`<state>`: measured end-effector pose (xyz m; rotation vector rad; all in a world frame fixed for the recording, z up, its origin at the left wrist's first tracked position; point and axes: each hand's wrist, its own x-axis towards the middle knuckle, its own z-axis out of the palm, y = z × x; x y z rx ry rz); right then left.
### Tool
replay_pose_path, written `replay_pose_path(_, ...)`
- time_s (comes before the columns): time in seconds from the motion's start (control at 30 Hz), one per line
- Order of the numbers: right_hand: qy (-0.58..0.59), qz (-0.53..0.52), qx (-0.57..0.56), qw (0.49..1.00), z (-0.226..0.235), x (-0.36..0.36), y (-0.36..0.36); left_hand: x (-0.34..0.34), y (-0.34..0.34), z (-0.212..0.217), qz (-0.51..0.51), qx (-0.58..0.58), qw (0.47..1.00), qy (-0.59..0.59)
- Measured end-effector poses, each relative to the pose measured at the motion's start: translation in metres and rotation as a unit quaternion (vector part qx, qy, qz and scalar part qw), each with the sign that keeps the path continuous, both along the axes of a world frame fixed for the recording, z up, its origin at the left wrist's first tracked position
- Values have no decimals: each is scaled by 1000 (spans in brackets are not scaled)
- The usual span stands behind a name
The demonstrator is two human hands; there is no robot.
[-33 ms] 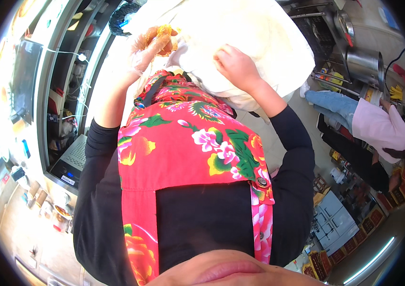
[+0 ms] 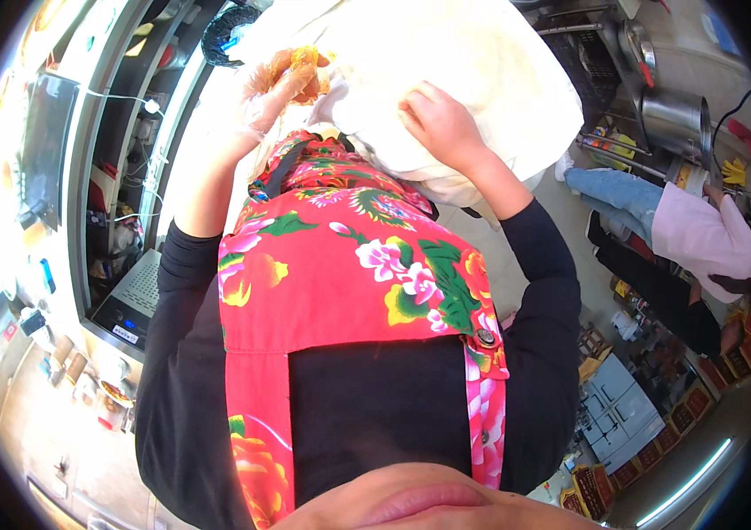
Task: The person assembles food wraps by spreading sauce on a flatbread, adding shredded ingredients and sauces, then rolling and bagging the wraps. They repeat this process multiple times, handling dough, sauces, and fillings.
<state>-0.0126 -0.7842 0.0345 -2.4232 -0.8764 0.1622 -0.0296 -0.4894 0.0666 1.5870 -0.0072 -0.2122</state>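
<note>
My left hand (image 2: 283, 87), in a clear plastic glove, is closed around a small yellow-orange piece of food-like stuff (image 2: 306, 57). What kind it is, I cannot make out. Both hands are over a large white cloth (image 2: 499, 75) that bulges out before me, washed out by glare on its left. My right hand (image 2: 440, 124) is bare and to the right, its fingers curled in and pressed together. Whether anything is pinched in them is hidden. Below the hands hangs my red floral apron (image 2: 340, 274).
A black plastic bag (image 2: 223, 37) lies at the far left edge of the cloth. Shelving with a wire and a grey perforated appliance (image 2: 132, 300) stands on the left. To the right are a steel pot (image 2: 676, 119), racks and two people, one in a pink top (image 2: 702, 225).
My right hand has shifted very slightly to the right, its fingers still curled. My left hand and the yellow-orange piece look the same.
</note>
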Motion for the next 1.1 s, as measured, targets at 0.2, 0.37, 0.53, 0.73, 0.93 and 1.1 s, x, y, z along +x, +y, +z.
replay_pose_path(0.2,12,-9,33,999,2,-5,-1,4,2,6,-8,23,1000,2)
replay_pose_path(0.37,-73,19,-12,997,-3,-5,2,9,6,0,-36,29,999,-8)
replay_pose_path(0.53,144,-171,113,968,-13,0,2,20,-12,-14,-38,-21,998,-44)
replay_pose_path(0.73,424,-247,271,828,-12,28,-15,60,-76,-18,-214,283,897,-262)
replay_pose_path(0.93,172,-286,150,930,1,19,-9,87,-108,11,-322,477,795,-190)
replay_pose_path(1.1,103,-294,39,949,13,12,-11,113,-117,21,-314,450,821,-157)
